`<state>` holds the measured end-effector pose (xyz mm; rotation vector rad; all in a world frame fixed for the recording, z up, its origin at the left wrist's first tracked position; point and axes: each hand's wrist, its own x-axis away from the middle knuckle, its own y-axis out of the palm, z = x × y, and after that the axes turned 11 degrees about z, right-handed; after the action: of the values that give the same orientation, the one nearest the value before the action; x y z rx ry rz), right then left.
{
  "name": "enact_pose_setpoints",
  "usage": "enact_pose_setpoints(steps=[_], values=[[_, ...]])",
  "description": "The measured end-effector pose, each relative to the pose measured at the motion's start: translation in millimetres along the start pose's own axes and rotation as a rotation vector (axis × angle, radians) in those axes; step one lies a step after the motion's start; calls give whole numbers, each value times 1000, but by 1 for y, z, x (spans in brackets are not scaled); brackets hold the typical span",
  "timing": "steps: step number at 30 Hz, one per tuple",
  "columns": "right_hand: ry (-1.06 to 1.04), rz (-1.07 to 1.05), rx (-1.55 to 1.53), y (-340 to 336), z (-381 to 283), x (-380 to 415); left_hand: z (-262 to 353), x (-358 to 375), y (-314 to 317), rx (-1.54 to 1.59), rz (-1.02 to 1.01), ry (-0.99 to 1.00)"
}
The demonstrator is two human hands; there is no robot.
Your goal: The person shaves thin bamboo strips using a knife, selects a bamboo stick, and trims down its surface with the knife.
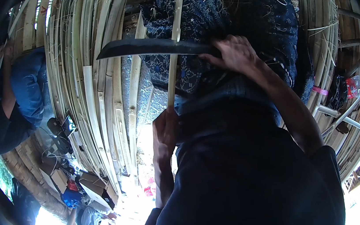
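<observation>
My right hand [237,52] is closed around the handle end of a machete [141,47], whose long dark blade points left. The blade crosses a pale bamboo strip [173,80], lying over it in this view. Lower down, my left hand [165,129] has its fingers wrapped round the near end of that strip. The strip runs up and away from me across the dark blue patterned cloth [163,65] over my legs. The machete's handle is hidden inside my right hand.
Many long bamboo strips [91,91] lie side by side on my left, and more bamboo slats [317,30] are on the right. A person in dark clothes [30,87] sits at the far left. A plastic bottle [357,86] and cardboard boxes [95,186] are nearby.
</observation>
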<state>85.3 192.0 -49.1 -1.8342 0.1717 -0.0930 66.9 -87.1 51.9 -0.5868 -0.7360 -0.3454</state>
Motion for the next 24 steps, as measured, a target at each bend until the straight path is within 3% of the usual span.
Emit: enact_pose_setpoints(steps=[3,6,8,11,15,20,24], values=[[65,-25,-37,0,2,-2,-21,19,-14,15,26,-38],[-47,88,-5,3,3,2,-32,36,-25,-93,52,38],[150,-68,-118,-3,6,-10,-53,48,-42,-115,84,62],[73,1,-43,-5,3,-7,-61,55,-56,-130,77,93],[51,99,-108,3,9,-10,-41,35,-48,-198,120,242],[-80,-18,-102,-16,1,-6,-1,1,-16,-300,203,348],[-75,-2,-159,-20,1,-10,23,-44,23,-328,317,616]])
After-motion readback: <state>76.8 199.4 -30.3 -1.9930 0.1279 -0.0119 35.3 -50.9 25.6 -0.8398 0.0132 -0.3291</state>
